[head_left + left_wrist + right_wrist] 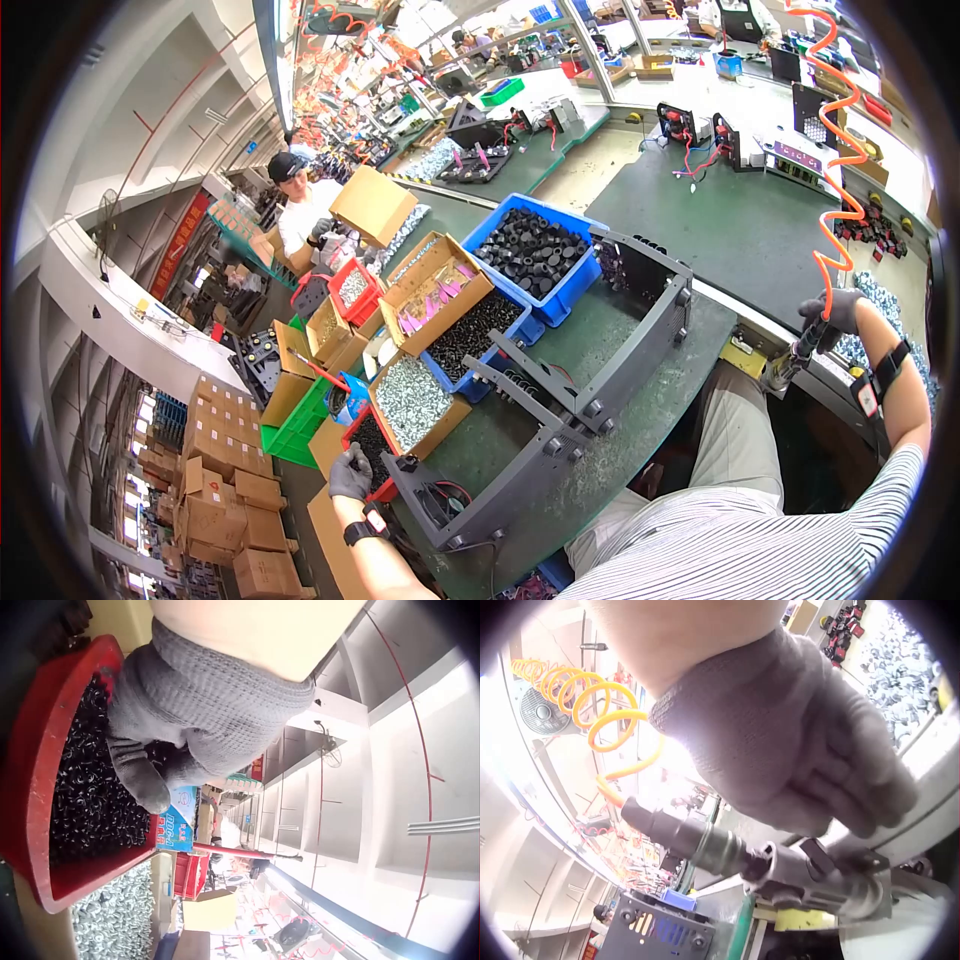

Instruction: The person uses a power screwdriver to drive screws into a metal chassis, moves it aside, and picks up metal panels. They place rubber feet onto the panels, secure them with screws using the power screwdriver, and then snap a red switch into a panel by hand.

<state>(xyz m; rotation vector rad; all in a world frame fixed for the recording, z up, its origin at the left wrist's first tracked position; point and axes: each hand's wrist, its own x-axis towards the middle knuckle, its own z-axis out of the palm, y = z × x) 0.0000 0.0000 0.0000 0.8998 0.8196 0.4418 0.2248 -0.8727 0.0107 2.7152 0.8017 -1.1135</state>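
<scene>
My left hand (350, 472), in a grey knit glove, is over a red bin (37, 787) of small black screws (94, 787). In the left wrist view its thumb points down over the screws; I cannot tell whether a screw is pinched, as the other fingertips are hidden. My right hand (802, 742), also gloved, is by a metal air tool (810, 881) on an orange coiled hose (615, 720). Its fingers are loosely bent, and most of the tool shows below them in the right wrist view. Grey metal frames (520, 480) stand on the green table between the hands.
Beside the red bin stands a carton of silvery screws (412, 400). Blue bins (545, 300) hold black round parts and small dark pieces. A carton with pink-tagged parts (435, 300) lies behind. Across the table, a person (300, 215) handles a cardboard box (372, 205).
</scene>
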